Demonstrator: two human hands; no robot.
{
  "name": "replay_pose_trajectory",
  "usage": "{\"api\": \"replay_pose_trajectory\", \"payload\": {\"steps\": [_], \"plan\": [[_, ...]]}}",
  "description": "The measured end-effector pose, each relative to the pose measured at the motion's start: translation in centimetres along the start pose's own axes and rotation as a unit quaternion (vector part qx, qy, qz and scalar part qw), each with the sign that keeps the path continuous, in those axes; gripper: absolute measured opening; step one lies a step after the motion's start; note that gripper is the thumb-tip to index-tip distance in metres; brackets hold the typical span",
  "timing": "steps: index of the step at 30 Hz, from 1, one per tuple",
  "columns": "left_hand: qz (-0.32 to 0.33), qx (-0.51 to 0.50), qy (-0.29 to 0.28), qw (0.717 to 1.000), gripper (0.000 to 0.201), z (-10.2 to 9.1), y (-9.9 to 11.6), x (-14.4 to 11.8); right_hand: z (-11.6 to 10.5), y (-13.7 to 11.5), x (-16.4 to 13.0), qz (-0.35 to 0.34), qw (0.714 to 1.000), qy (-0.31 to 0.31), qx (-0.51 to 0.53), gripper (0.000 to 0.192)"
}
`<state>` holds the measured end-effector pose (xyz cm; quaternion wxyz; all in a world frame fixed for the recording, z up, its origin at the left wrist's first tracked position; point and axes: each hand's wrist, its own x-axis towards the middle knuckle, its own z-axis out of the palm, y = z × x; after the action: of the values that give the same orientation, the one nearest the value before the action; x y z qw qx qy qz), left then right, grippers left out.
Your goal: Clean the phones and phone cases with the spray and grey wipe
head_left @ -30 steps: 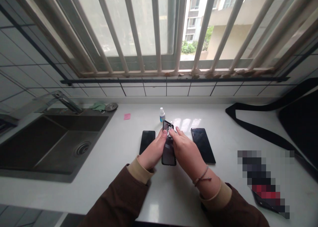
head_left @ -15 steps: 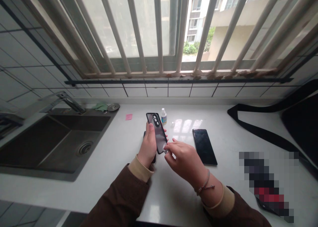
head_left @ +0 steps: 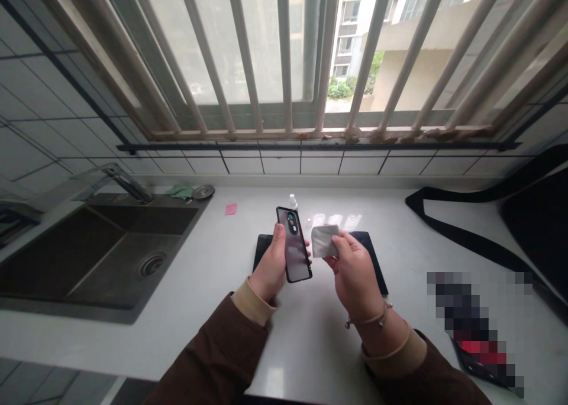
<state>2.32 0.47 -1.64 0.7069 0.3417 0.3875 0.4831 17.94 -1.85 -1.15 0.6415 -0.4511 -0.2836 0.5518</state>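
Note:
My left hand (head_left: 271, 262) is wrapped round a translucent grey phone case (head_left: 298, 263) with a black edge, held tilted above the counter, its camera cut-outs toward the top. Just to the right, a folded white wipe (head_left: 323, 240) is pinched in my right hand (head_left: 352, 266), a small gap away from the case. Behind my left hand lies a dark flat slab (head_left: 261, 248), mostly hidden. A black phone (head_left: 375, 263) rests partly covered by my right hand. The white cap of a small bottle (head_left: 291, 199) shows behind the case.
To the left is a dark sink (head_left: 128, 239) with a faucet (head_left: 128, 183), a green cloth (head_left: 179, 191) and a metal strainer (head_left: 203, 192). A pink note (head_left: 231, 209) lies on the white counter (head_left: 213, 275). A black strap (head_left: 461, 230) and a blurred-out item (head_left: 479, 334) are at right.
My right hand has drawn away from the case's lower edge and turned, showing the wipe spread flatter. The phone case has shifted slightly right and down, now overlapping the bottle.

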Motion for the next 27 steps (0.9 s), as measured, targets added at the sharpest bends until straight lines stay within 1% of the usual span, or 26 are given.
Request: {"api": "replay_pose_trajectory", "payload": {"steps": [1, 2, 3, 5, 7, 9, 11, 13, 15, 17, 22, 25, 27], "plan": [[0.005, 0.025, 0.008, 1.0, 0.078, 0.0, 0.0, -0.1, -0.1, 0.1, 0.4, 0.0, 0.999, 0.023, 0.022, 0.031], [0.017, 0.05, 0.012, 0.999, 0.078, 0.0, 0.1, -0.3, -0.1, 0.3, 0.6, -0.005, 0.999, 0.032, 0.031, 0.033], [0.036, 0.077, 0.011, 0.996, 0.077, 0.0, 0.1, -0.6, -0.1, 0.4, 0.8, -0.013, 0.999, 0.027, 0.027, 0.036], [0.077, 0.14, -0.013, 0.987, 0.075, 0.2, 0.2, -1.1, -0.2, 0.6, 0.8, -0.035, 0.999, -0.006, -0.007, 0.04], [0.111, 0.202, -0.05, 0.972, 0.077, 0.5, 0.2, -1.5, -0.2, 0.6, 0.4, -0.07, 0.994, -0.043, -0.066, 0.041], [0.138, 0.241, -0.09, 0.957, 0.08, 0.8, 0.1, -1.8, -0.3, 0.5, -0.1, -0.123, 0.979, -0.06, -0.15, 0.041], [0.168, 0.257, -0.12, 0.944, 0.083, 1.0, -0.1, -1.9, -0.3, 0.3, -0.7, -0.181, 0.954, -0.047, -0.232, 0.039], [0.189, 0.272, -0.146, 0.932, 0.084, 1.1, -0.3, -2.0, -0.3, 0.2, -1.1, -0.227, 0.93, -0.035, -0.286, 0.039], [0.197, 0.293, -0.161, 0.922, 0.082, 1.1, -0.4, -1.9, -0.3, 0.1, -1.4, -0.256, 0.915, -0.037, -0.31, 0.04], [0.194, 0.301, -0.169, 0.918, 0.079, 1.1, -0.3, -2.0, -0.3, 0.2, -1.7, -0.271, 0.908, -0.037, -0.316, 0.039], [0.185, 0.278, -0.191, 0.923, 0.078, 1.3, 0.3, -2.3, -0.2, 0.0, -2.2, -0.288, 0.906, -0.01, -0.308, 0.035], [0.185, 0.279, -0.187, 0.923, 0.077, 1.3, 0.4, -2.4, -0.2, -0.1, -2.5, -0.293, 0.906, -0.01, -0.305, 0.036], [0.166, 0.259, -0.176, 0.935, 0.079, 1.4, 0.3, -2.3, -0.2, -0.1, -2.6, -0.297, 0.906, -0.014, -0.301, 0.036]]}}
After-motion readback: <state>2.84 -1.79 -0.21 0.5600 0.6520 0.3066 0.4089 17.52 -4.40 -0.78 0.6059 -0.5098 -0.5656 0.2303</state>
